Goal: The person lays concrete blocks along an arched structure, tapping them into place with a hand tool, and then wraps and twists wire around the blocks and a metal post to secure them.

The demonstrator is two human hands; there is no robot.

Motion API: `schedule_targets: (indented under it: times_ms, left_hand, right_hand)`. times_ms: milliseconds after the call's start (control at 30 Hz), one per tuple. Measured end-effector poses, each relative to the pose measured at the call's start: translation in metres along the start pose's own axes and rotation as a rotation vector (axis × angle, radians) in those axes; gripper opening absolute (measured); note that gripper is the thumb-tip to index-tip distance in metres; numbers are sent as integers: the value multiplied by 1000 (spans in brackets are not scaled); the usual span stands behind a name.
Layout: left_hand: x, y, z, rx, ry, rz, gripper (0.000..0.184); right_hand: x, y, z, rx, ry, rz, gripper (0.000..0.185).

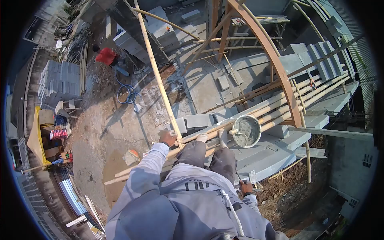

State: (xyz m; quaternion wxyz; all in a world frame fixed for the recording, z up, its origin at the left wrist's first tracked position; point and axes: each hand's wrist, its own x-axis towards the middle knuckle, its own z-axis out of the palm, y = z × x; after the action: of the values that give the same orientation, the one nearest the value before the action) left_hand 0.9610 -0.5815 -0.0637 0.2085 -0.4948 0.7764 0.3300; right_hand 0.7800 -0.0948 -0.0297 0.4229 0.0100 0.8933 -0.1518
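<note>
My left hand point(168, 138) is closed at the foot of a long upright bamboo pole point(154, 72), where it meets the horizontal poles. Low on my other side, my right hand point(246, 187) is curled around what looks like a trowel point(252, 177), its pale flat blade beside the grey block wall; the handle is mostly hidden. A bucket of wet grey mortar point(247, 131) sits on the bundled bamboo poles point(276, 110) in front of my feet. Both feet rest on those poles.
Grey blocks point(264, 160) form a wall beside me, with dug earth point(296, 186) below. A curved brown beam point(276, 60) rises ahead. Far below, a person in red point(106, 56) stands near a coiled blue hose point(128, 95) and stacked blocks point(60, 82).
</note>
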Motion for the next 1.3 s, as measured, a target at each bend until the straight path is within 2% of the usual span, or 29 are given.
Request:
schedule_targets:
  times_ms: [33,100,167,200,233,267,300,367,433,467,500,567,633,667,700,733,767,800,833,967,1100,1133,1233,1300]
  left_hand:
    - [-7,-10,0,-51,55,-56,51]
    - [-15,-31,12,-118,197,-127,49]
    - [-43,-16,11,-270,243,-227,47]
    - [-53,-4,11,-344,271,-267,47]
    - [-60,7,16,-370,307,-270,42]
    - [-64,13,33,-410,393,-277,40]
    - [-63,16,57,-445,472,-282,39]
    - [-56,23,102,-571,489,-276,40]
    - [-79,58,99,-702,472,-261,41]
    - [-89,69,99,-704,496,-270,39]
    - [-105,84,88,-706,521,-280,37]
    - [-113,79,87,-617,501,-433,33]
    - [-114,62,97,-553,536,-574,25]
    - [-112,47,105,-584,482,-594,27]
    - [-115,37,104,-614,430,-613,29]
    - [-118,27,110,-622,528,-631,31]
    - [-119,21,118,-632,624,-650,33]
    - [-129,25,103,-607,611,-706,39]
    - [-126,24,110,-672,784,-706,43]
    - [-131,27,117,-809,675,-740,47]
    - [-116,17,148,-857,628,-715,45]
    - [-112,13,149,-831,577,-738,41]
    - [-112,1,137,-886,542,-680,48]
    - [-104,-15,127,-825,554,-665,41]
  right_hand:
    - [10,5,-11,-16,-19,35,38]
    - [87,77,-6,-97,-34,-152,42]
    - [97,20,-67,-156,-201,-117,40]
    - [120,14,-83,-43,-183,-52,37]
    - [137,-4,-105,-88,-176,-39,35]
    - [158,-20,-127,-252,-161,-113,34]
    - [176,-36,-149,-215,-123,-133,34]
    - [192,-86,-192,-310,0,-313,36]
    - [223,-125,-214,-554,217,-581,43]
    - [218,-158,-230,-538,118,-454,37]
    - [246,-166,-233,-442,106,-603,35]
    - [224,-216,-231,-351,141,-725,36]
    - [208,-258,-219,-395,39,-712,35]
    - [248,-256,-203,-422,-8,-628,31]
    - [249,-264,-188,-305,-71,-622,28]
    - [248,-273,-174,-348,-110,-659,28]
    - [244,-279,-161,-329,-166,-590,27]
    - [247,-282,-147,-389,-202,-642,26]
    - [242,-287,-134,-439,-231,-720,27]
    - [255,-292,-112,-664,-331,-876,31]
    - [211,-319,-126,-555,-306,-698,28]
    - [215,-322,-128,-549,-308,-667,29]
    - [203,-331,-130,-457,-227,-540,30]
    - [204,-335,-125,-474,-230,-549,27]
